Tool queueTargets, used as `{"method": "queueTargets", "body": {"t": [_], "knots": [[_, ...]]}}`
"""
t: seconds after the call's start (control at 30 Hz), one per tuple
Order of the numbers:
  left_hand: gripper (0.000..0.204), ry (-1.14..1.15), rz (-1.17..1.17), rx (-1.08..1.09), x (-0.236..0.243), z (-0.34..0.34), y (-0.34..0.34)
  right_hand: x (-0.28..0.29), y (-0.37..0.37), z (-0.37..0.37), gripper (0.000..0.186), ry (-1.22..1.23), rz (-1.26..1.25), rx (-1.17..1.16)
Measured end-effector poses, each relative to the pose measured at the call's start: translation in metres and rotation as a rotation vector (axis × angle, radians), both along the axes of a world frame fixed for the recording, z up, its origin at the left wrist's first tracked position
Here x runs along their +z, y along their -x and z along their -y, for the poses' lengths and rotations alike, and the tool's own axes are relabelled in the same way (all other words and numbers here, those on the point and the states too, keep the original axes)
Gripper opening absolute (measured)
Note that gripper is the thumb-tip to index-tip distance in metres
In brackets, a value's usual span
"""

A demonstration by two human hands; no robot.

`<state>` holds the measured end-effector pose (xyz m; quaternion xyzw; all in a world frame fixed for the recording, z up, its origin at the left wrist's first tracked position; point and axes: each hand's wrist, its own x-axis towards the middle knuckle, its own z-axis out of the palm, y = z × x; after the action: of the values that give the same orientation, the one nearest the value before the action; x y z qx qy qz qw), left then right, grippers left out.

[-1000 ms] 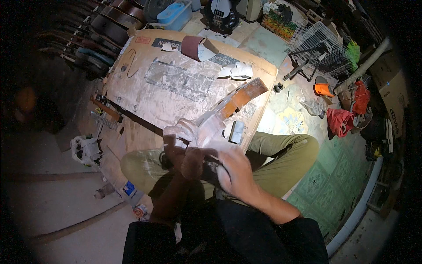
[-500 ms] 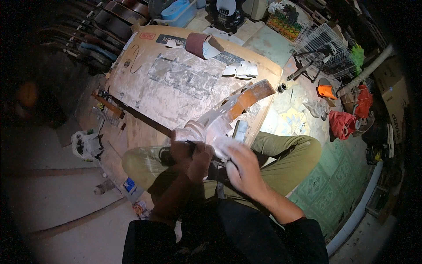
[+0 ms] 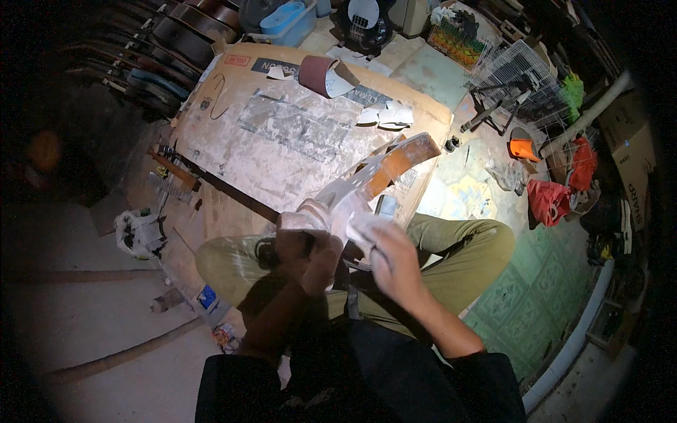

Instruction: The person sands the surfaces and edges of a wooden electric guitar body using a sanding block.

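Observation:
A dust-covered wooden piece with pale curved parts and an orange-brown curved side, shaped like part of a guitar body, lies slantwise from my lap onto the cardboard. My left hand, in deep shade, is closed round its near end. Against the piece's right side, my right hand presses a pale folded sheet that looks like sandpaper. Motion blurs the fingertips there. A grey block lies just beyond the right hand, partly hidden.
The dusty cardboard spreads out in front of my crossed legs. On it lie a curled brown sandpaper strip and torn white paper. Several guitars stand at the far left. A wire cage and red cloth are at right.
My right hand has shifted slightly upward and to the right along the wooden piece with the pale sheet. The left hand keeps its hold, and the wooden piece has barely moved.

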<state>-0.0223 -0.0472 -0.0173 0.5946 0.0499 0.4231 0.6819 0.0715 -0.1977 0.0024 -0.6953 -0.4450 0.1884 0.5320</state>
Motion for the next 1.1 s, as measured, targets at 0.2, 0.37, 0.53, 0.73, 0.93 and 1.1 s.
{"method": "queueTargets", "body": {"t": [0.2, 0.37, 0.53, 0.73, 0.93, 1.1], "knots": [[0.021, 0.04, 0.034, 0.026, 0.013, -0.007, 0.004, 0.023, -0.029, 0.008, 0.045, -0.046, -0.087, -0.318], [0.021, 0.02, 0.038, -0.022, 0.004, -0.001, 0.003, 0.018, -0.007, 0.015, 0.042, 0.093, -0.335, -0.207], [0.013, 0.128, -0.08, 0.026, 0.019, 0.0, 0.004, 0.014, 0.0, 0.003, 0.053, 0.023, -0.125, -0.075], [0.005, -0.065, -0.046, -0.056, -0.004, -0.007, 0.014, 0.006, 0.009, -0.017, 0.062, 0.199, 0.148, -0.129], [0.013, 0.075, -0.014, 0.026, 0.013, -0.002, 0.0, -0.004, 0.01, -0.012, 0.06, 0.195, 0.205, -0.175], [0.015, -0.384, -0.19, -0.12, 0.014, -0.019, 0.012, 0.011, 0.0, -0.026, 0.058, 0.296, 0.235, -0.18]]}}
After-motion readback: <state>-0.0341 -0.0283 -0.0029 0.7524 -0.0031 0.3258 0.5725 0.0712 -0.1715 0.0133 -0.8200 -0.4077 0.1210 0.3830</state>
